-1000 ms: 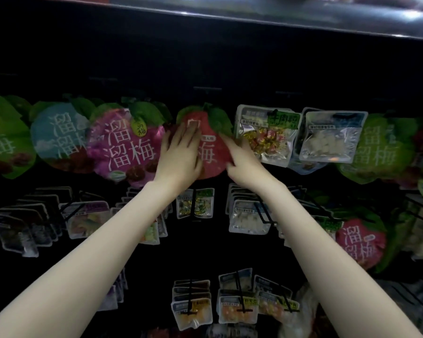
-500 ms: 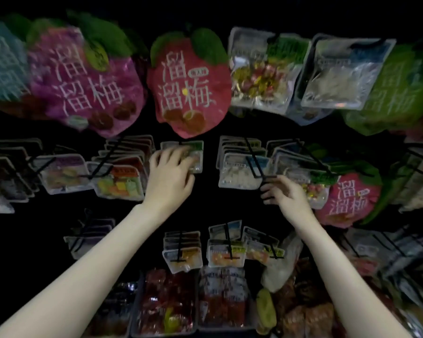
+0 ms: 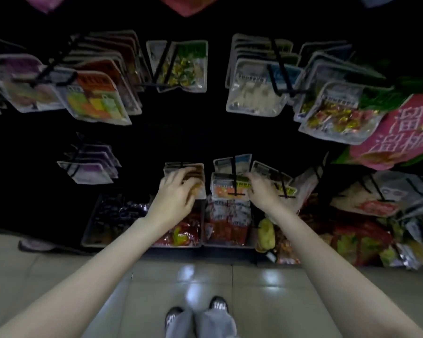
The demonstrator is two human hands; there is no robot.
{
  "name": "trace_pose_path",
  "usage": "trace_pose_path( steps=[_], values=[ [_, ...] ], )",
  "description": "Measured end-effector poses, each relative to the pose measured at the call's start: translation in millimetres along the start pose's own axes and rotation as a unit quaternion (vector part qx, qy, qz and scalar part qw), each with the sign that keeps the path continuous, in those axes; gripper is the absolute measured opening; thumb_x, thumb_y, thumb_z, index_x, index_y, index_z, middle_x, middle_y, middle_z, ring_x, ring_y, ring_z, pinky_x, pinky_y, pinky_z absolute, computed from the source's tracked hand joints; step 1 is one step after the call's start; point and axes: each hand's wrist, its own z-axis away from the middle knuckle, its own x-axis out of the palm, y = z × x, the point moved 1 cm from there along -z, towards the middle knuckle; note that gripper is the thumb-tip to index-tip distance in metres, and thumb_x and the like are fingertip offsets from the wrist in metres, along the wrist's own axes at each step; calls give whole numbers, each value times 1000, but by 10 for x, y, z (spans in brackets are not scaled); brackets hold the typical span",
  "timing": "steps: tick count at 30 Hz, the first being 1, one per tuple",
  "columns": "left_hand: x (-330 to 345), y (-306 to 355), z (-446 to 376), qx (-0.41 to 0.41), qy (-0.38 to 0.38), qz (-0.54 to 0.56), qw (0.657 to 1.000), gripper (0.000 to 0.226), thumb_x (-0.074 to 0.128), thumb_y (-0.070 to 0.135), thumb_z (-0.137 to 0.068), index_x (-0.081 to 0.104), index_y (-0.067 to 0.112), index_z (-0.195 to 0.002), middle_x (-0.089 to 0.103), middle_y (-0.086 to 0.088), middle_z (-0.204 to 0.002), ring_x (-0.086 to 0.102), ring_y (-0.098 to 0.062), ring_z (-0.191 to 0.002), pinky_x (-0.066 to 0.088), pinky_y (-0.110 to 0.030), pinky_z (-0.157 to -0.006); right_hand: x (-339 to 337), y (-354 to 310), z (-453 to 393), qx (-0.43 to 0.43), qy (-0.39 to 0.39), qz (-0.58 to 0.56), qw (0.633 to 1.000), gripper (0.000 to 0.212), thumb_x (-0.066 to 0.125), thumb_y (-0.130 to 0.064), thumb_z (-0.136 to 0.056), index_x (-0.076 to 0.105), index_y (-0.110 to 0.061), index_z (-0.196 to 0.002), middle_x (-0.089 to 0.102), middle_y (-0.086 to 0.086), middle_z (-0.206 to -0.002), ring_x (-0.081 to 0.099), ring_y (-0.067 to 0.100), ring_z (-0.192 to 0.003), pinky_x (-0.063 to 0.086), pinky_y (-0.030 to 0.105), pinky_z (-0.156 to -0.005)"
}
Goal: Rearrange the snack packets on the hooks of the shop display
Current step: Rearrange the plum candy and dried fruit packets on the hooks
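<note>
Left hand (image 3: 175, 196) on brown packet (image 3: 193, 178) — right hand (image 3: 261, 191) touching orange packet (image 3: 226, 189).

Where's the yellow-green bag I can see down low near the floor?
In the head view, the yellow-green bag sits low, right of centre, beside the bin of red packets and just below the right hand.

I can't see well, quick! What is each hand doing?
Left hand: fingers curled on the brown snack packet.
Right hand: touching the orange snack packet; grip cannot be told.
</note>
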Motion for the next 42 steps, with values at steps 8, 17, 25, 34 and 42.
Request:
trace_pose_path(
  steps=[8, 17, 25, 34, 42],
  values=[
    [78, -97, 16, -22, -7, 11, 1000, 31, 56, 8, -82, 63, 6, -112, 52, -16, -128, 47, -37, -119, 37, -50, -96, 331, 113, -124, 72, 4, -31, 997, 43, 53, -4, -92, 47, -8, -135, 53, 17, -130, 55, 31, -113, 45, 36, -86],
    [185, 13, -126, 10, -8, 20, 1000, 34, 60, 2, -82, 62, 5, -115, 52, -18, -127, 46, -39, -118, 38, -49, -93, 104, 171, 62, 44, -47, -9, 998, 36, 47, -15, -98, 49, -9, -133, 51, 14, -136, 55, 29, -116, 41, 36, -96],
    [269, 263, -236, 58, -25, 66, 996, 36, 53, 2, -85, 58, 8, -120, 47, -15, -132, 44, -34, -123, 37, -49, -101, -205, 280, 469, 12, -69, -21, 997, 30, 55, -22, -94, 62, -5, -117, 65, 12, -111, 58, 27, -104, 39, 29, -76],
    [-458, 574, -689, 22, -21, 364, 931, 42, 61, 22, -89, 42, 20, -127, 52, 6, -119, 52, -3, -103, 43, -10, -84, -1524, -128, 610, -78, 85, -236, 965, 19, 60, -19, -90, 65, -3, -81, 66, 17, -80, 59, 25, -72, 38, 30, -65],
    [-805, 589, -684, -47, -65, 441, 894, 6, 65, 15, -84, 67, 19, -79, 68, 3, -85, 61, -7, -81, 45, -25, -82, -1576, -231, 527, -20, 128, -414, 901, 22, 54, 8, -88, 58, -10, -101, 63, -3, -82, 60, -5, -66, 47, 13, -63]
  ],
)
